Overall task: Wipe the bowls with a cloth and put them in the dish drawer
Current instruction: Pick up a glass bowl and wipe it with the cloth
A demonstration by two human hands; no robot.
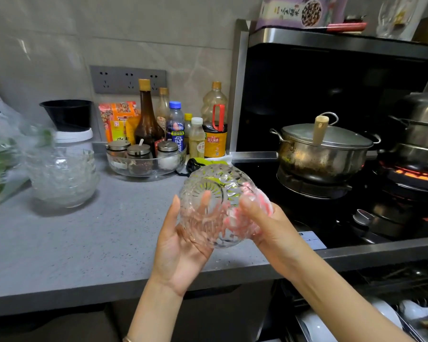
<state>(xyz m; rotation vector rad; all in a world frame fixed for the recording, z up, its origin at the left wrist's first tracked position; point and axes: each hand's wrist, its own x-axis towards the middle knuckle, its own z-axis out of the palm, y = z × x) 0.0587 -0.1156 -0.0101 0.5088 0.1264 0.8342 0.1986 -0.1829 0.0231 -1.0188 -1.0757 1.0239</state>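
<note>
Glass, clear and cut all over in a starburst and diamond pattern, makes up the bowl (208,201) being wiped. It is held in the air to the lower left of the lidded steel pot (324,149), nearer the camera than the pot. It is tipped over, so its round base faces up and toward the viewer. Pink shows through its right wall.

The left hand (181,250) cradles the bowl from the side away from the pot. Its palm is turned up, its thumb stands along the bowl's outer wall, and its fingers curl round the far side, showing through the glass. The right hand (265,225) comes in from the pot's side with its back to the camera. Its thumb lies over the bowl's wall, and its fingers are bunched round a pink-and-white cloth (262,198) pressed against the glass. Both hands are closed in a grip, the left on the bowl, the right on the cloth.

A stack of similar glass bowls (62,176) stands on the grey counter (97,243) far to the left of the pot. The dish drawer (410,292) is pulled out well below the pot, with white dishes (386,312) in its rack.
</note>
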